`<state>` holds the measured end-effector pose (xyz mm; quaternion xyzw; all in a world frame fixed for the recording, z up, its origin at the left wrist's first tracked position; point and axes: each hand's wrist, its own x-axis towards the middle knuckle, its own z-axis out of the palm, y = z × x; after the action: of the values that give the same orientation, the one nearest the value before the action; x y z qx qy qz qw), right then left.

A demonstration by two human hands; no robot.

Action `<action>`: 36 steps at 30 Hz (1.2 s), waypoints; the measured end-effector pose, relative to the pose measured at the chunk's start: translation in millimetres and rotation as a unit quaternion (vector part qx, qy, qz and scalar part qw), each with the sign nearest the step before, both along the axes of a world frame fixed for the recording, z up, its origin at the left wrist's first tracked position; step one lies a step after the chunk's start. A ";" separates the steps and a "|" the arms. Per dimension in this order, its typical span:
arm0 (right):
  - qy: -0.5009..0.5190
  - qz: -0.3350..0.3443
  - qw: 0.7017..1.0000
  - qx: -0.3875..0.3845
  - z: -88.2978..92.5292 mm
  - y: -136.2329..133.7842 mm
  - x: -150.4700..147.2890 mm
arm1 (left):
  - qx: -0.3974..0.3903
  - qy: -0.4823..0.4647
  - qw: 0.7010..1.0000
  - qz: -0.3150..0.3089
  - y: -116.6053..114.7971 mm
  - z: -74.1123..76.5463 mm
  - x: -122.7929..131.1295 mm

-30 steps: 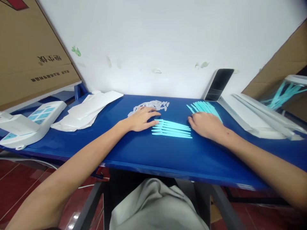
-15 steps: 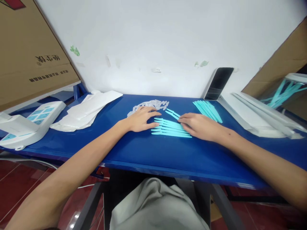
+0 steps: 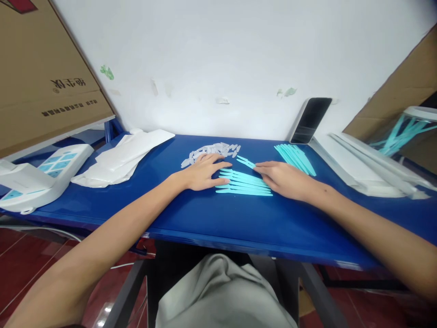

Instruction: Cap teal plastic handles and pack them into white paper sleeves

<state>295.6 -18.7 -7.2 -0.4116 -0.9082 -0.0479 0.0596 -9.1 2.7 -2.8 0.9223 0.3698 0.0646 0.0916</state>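
Observation:
Several turquoise sticks (image 3: 244,184) lie side by side in the middle of the blue table. My left hand (image 3: 205,173), fingers spread, rests at their left ends, its thumb touching them. Just behind it is a loose heap of small whitish pieces (image 3: 218,149). My right hand (image 3: 282,178) has its fingers pressed together on the right end of two turquoise sticks (image 3: 245,161) behind the row. Another fanned bundle of turquoise sticks (image 3: 296,158) lies behind my right hand.
A dark-screened phone (image 3: 311,119) leans against the wall. White bags (image 3: 123,157) and a white device (image 3: 56,175) are on the left, below a cardboard box (image 3: 44,77). White packaging (image 3: 365,166) and a clear container of turquoise sticks (image 3: 406,132) stand right.
My left hand has shifted slightly toward me, and its fingers have spread a little. My right hand has barely moved and its fingers are drawn closer together.

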 end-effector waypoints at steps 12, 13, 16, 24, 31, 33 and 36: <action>0.030 0.039 0.999 0.004 1.9 0.2 -1.0 | 0.019 0.016 0.999 0.048 -0.6 -2.1 1.9; 0.031 0.042 0.999 0.004 1.8 0.2 -0.8 | 0.020 0.015 0.999 0.045 -0.5 -2.1 1.9; 0.026 0.049 0.998 0.005 0.5 0.7 -0.2 | 0.035 0.012 0.999 0.031 0.4 -3.2 1.4; 0.044 0.057 0.997 -0.003 -0.5 1.4 -3.7 | 0.104 -0.022 0.992 0.073 6.3 -6.2 -1.0; 0.053 0.070 0.995 -0.040 1.9 -5.4 -18.8 | 0.116 -0.023 0.991 0.068 11.9 -11.3 -1.8; 0.055 0.070 0.994 -0.055 0.9 -6.0 -19.8 | 0.119 -0.023 0.991 0.063 12.8 -12.6 -2.2; 0.063 0.073 0.992 -0.078 -0.9 -5.9 -19.1 | 0.118 -0.021 0.991 0.060 12.8 -13.1 -2.9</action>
<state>276.5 -24.6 -8.1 -0.3497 -0.9312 0.0532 0.0875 -12.0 15.5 -15.9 0.9012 0.4124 0.1325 -0.0140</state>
